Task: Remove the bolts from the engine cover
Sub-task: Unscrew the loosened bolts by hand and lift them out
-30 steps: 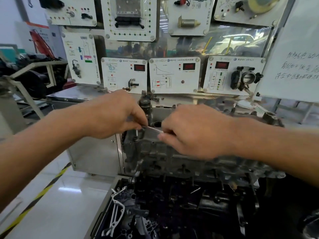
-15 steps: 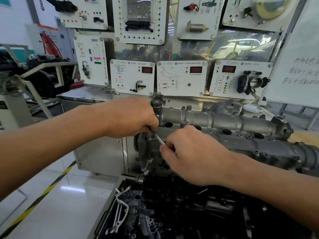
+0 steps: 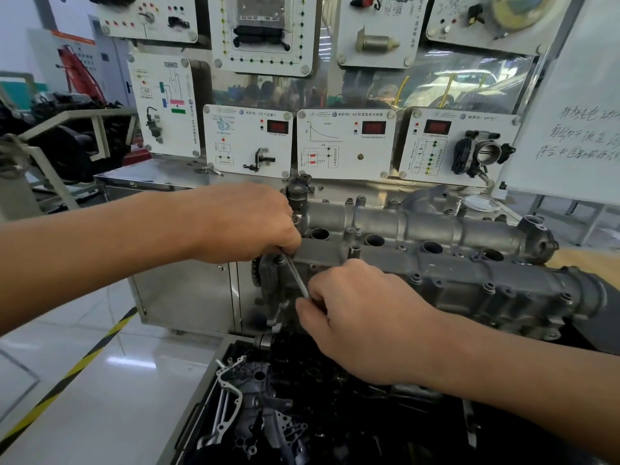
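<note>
You wore the single camera on your head. It looked forward and down, close over your left hand (image 3: 248, 223) and right hand (image 3: 362, 320) on the wrench (image 3: 297, 276), with the engine cover (image 3: 436, 229) just beyond and panels (image 3: 345, 142) behind.

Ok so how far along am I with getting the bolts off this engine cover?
Early, it seems. Done: no bolt is plainly out. In hand: your left hand holds the head of a thin wrench at the left end of the engine cover, and your right hand grips its handle. Left: several bolts sit along the cover's front edge.
</note>
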### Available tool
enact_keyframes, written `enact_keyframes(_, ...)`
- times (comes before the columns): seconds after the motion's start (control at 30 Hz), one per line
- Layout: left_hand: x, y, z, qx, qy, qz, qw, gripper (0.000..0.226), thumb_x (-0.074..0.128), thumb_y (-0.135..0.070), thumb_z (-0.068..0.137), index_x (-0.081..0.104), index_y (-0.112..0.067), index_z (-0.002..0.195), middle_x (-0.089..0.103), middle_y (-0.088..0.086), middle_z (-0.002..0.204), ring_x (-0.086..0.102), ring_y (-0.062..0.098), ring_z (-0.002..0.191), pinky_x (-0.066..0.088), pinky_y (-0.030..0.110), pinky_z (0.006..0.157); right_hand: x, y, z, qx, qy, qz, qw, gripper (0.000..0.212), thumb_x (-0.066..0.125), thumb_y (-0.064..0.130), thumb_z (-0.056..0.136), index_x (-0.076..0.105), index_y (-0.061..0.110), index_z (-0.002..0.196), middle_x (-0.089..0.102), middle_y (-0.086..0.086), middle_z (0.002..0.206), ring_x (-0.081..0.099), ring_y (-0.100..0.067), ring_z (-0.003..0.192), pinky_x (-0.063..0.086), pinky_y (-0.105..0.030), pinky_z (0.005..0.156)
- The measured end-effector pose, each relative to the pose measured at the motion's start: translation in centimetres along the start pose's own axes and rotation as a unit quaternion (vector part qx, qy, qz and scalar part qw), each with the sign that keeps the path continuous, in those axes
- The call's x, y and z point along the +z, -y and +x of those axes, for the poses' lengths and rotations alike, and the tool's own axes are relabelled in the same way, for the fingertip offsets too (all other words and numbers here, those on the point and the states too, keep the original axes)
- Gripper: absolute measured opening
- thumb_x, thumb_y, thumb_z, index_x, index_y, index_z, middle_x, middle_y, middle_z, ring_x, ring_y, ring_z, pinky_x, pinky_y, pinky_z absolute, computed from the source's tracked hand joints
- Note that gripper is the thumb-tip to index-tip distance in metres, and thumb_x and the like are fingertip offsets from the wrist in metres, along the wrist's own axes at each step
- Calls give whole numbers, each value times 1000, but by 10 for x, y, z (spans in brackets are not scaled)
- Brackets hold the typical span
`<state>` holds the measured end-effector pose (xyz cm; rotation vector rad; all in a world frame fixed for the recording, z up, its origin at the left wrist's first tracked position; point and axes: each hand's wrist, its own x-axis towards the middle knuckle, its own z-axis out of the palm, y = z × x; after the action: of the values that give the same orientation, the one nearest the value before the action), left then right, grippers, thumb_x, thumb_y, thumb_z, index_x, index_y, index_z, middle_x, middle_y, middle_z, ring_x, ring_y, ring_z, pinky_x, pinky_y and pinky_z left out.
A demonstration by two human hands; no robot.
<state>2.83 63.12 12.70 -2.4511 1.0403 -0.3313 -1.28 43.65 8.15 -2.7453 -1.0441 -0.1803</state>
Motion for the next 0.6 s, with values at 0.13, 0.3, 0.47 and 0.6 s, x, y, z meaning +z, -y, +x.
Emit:
enact_keyframes(0.13,-3,-1,3,-8,20,9,1000,24,46,-21,101,68,-25,110,67,-2,99,61,18,94,49,33,75,-4,-5,-1,-27,13,-52,998,44,35,46,102,34,24,64,41,4,65,41,-17,52,34,-33,53)
enact_keyframes(0.3,-2,-1,2,-13,0,-15,1000,23,51,-21,100,71,-24,111,69,-1,100,63,18,95,48,31,74,-10,-13,5,-71,30,-94,993,42,32,46,103,36,24,67,41,5,68,46,-19,57,42,-35,57)
enact_keyframes(0.47,-1,3,6,-25,4,-51,998,22,51,-30,100,72,-25,106,71,-6,97,63,15,92,45,28,75,-20,-43,13,-90,53,-162,981,32,33,39,105,50,22,84,51,5,71,55,-14,60,56,-38,63)
enact_keyframes(0.6,0,7,13,-54,19,-135,989,31,48,-42,99,73,-24,100,69,-9,90,63,13,88,47,26,78,-43,-76,28,-171,30,-226,959,32,29,50,102,47,29,86,44,17,78,44,-2,70,49,-27,70)
